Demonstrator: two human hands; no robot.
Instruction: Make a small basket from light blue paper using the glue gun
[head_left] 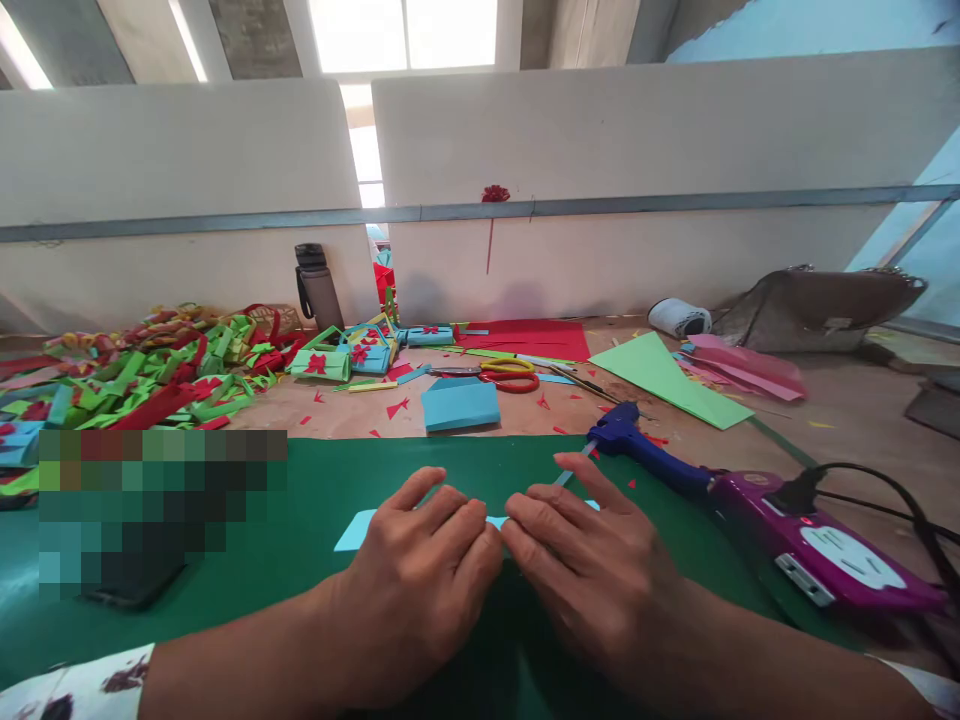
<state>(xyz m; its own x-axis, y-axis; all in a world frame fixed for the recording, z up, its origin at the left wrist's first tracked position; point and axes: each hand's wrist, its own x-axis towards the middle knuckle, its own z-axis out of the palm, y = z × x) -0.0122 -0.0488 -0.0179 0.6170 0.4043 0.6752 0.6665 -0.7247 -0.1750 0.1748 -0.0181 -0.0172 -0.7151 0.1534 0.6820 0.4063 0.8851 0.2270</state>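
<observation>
The brown table [349, 412] carries a green mat [311, 510], scissors [516, 366] and a bottle [321, 292].

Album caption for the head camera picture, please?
Left hand and right hand, close together, hold pale blue paper over a green mat; scissors and glue gun lie beyond.

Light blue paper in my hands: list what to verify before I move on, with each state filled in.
1. Both hands on the light blue paper: ok; left hand and right hand have their fingers curled at it.
2. Fold or crease lined up: cannot tell; the hands cover most of the paper.
3. Paper over the green mat: ok.
4. Scissors away from the hands: ok; they lie beyond the mat.
5. Glue gun well away from the right hand: not ok; its pale stick reaches close behind that hand.
6. Glue gun hot: cannot tell.
</observation>
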